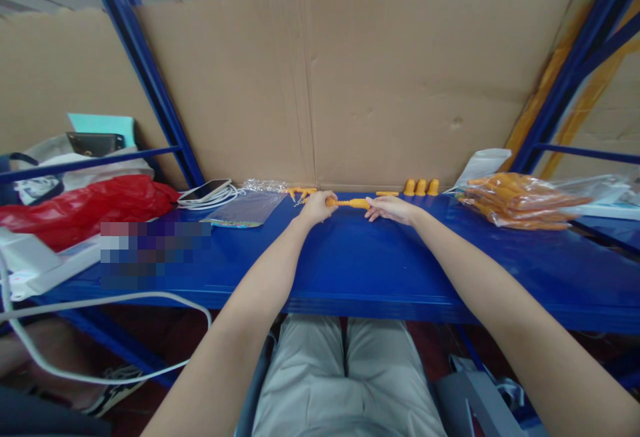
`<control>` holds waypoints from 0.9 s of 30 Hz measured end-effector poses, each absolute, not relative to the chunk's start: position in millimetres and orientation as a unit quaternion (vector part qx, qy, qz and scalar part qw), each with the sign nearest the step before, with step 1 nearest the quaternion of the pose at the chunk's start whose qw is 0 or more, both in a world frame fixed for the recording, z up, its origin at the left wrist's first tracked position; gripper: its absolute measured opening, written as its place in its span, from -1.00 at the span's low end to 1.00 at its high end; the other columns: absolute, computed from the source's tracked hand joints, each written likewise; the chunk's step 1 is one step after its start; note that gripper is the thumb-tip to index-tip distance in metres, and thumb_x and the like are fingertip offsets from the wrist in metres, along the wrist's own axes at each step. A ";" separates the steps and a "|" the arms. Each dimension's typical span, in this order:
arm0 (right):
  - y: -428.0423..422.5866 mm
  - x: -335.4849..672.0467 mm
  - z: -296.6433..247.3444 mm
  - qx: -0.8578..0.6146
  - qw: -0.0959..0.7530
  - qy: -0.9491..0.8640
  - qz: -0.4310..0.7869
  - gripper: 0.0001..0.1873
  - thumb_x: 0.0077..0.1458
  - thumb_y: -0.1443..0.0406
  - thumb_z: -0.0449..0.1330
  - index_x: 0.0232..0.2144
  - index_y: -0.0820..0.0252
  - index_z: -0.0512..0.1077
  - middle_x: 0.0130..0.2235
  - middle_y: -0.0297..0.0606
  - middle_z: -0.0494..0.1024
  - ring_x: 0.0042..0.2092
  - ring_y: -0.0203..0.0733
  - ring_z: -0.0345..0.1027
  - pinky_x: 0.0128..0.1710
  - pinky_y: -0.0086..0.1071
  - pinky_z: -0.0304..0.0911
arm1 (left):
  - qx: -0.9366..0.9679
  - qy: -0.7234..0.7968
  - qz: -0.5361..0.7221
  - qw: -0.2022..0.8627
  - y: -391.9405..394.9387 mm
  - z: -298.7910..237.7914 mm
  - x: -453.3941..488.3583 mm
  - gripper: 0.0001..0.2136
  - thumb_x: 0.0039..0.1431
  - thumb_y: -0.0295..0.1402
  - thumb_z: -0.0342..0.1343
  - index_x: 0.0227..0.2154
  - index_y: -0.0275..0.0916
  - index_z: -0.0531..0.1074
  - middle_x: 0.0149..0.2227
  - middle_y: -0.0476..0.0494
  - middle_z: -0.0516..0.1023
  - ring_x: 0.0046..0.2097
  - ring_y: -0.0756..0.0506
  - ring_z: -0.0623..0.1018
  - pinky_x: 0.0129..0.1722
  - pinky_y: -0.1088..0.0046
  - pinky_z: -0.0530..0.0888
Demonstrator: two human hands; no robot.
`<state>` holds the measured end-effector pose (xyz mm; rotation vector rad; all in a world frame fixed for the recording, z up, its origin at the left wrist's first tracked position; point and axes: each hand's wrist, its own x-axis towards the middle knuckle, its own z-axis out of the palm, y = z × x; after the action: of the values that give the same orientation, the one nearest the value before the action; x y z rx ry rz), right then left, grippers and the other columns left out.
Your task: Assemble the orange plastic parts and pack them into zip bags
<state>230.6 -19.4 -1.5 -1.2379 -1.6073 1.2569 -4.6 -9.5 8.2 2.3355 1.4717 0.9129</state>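
Between my two hands, just above the blue tabletop (360,270), a yellow-orange plastic piece (357,203) lies level. Its left part is ridged like a screw, its right part smoother and thicker. My left hand (320,207) is closed around the ridged end. The fingers of my right hand (390,209) pinch the thicker end. Behind my left hand are several small yellow-orange parts (301,192) with bits of chain. A short yellow-orange rod (387,193) and three yellow-orange caps (421,187) stand or lie beyond my right hand.
Clear plastic bags (247,208) and a phone with a coiled white cable (210,191) lie at left, near a red bag (95,205). A bag of orange parts (515,202) sits at right. Cardboard (400,83) walls the back; blue posts (150,83) frame the shelf.
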 end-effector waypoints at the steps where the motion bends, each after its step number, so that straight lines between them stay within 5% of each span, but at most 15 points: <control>1: -20.1 230.7 -1.3 -0.476 0.369 -0.629 0.492 -0.84 0.24 0.24 0.20 -0.35 0.22 0.45 -0.41 -0.25 0.60 -0.40 -0.29 0.47 -0.25 -0.41 0.31 | 0.798 0.502 0.312 0.116 -9.8 8.3 -4.5 -0.83 0.12 -0.49 0.16 -0.20 -0.32 0.52 -0.48 -0.04 0.52 -0.57 0.07 0.46 -0.59 0.63 0.42; 8: -19.8 232.6 -3.5 -0.468 0.379 -0.626 0.495 -0.93 0.16 0.31 0.27 -0.33 0.20 0.44 -0.41 -0.27 0.60 -0.40 -0.29 0.47 -0.28 -0.42 0.32 | 0.798 0.502 0.313 0.117 -10.4 8.0 -4.2 -0.83 0.12 -0.49 0.16 -0.21 -0.33 0.52 -0.46 -0.06 0.54 -0.57 0.06 0.48 -0.62 0.63 0.41; 15: -23.2 226.1 2.7 -0.517 0.368 -0.619 0.463 -0.50 0.27 -0.01 0.07 -0.51 0.25 0.46 -0.50 -0.19 0.56 -0.46 -0.28 0.44 -0.32 -0.42 0.27 | 0.797 0.495 0.321 0.128 -9.1 7.4 -3.0 -0.84 0.12 -0.50 0.16 -0.21 -0.33 0.51 -0.49 -0.01 0.51 -0.60 0.10 0.43 -0.64 0.67 0.37; 27: -25.0 218.4 7.4 -0.567 0.349 -0.616 0.421 -0.35 0.22 -0.16 -0.03 -0.57 0.22 0.42 -0.56 -0.22 0.52 -0.47 -0.29 0.42 -0.41 -0.44 0.15 | 0.795 0.493 0.326 0.135 -9.8 7.1 -3.2 -0.84 0.11 -0.51 0.17 -0.22 -0.32 0.50 -0.52 0.02 0.48 -0.61 0.11 0.42 -0.65 0.68 0.35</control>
<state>218.4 -25.0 7.4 -1.4687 -1.5956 1.0922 -3.2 -9.8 7.1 2.3039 1.4276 0.9448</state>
